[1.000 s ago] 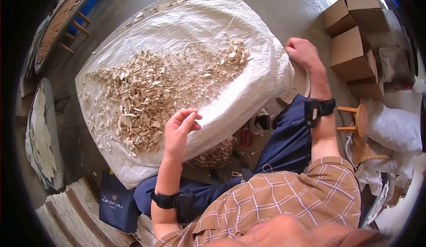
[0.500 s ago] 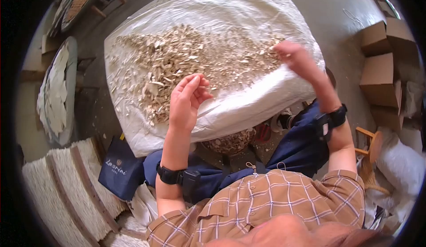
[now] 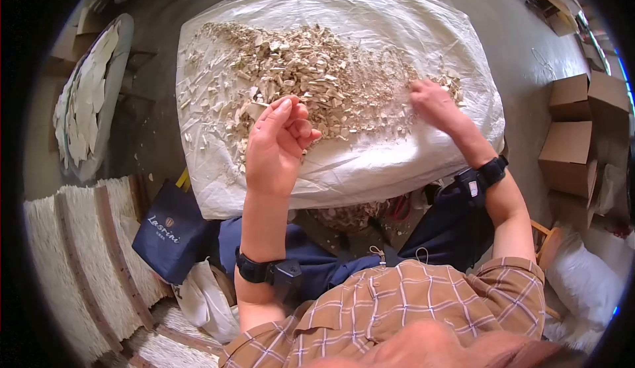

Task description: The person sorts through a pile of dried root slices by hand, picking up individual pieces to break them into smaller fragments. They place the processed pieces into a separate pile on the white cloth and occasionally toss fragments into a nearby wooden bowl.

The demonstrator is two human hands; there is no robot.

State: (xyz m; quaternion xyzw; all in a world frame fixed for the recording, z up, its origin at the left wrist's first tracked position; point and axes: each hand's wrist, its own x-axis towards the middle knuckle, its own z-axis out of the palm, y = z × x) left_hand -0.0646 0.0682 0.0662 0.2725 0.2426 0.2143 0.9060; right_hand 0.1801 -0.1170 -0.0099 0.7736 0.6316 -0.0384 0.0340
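A white sheet [image 3: 370, 163] lies over a low surface in front of me, with a wide pile of pale wood chips [image 3: 311, 70] on it. My left hand [image 3: 274, 146] hovers over the sheet's near side at the edge of the pile. Its fingers are loosely curled and nothing shows in it. My right hand [image 3: 433, 103] lies palm down on the right end of the chips, fingers spread among them. Both wrists wear black bands. More chips lie under the sheet's near edge, between my knees [image 3: 350, 212].
Cardboard boxes [image 3: 572, 140] are stacked on the floor at the right, with a white sack [image 3: 589, 282] and a small wooden stool [image 3: 546, 236] nearer me. On the left are a navy bag [image 3: 165, 232], woven mats [image 3: 73, 262] and a round tray of white pieces [image 3: 89, 103].
My right hand has come from the sheet's right edge onto the chips. My left hand has moved forward to the pile and curled its fingers. My view has swung left.
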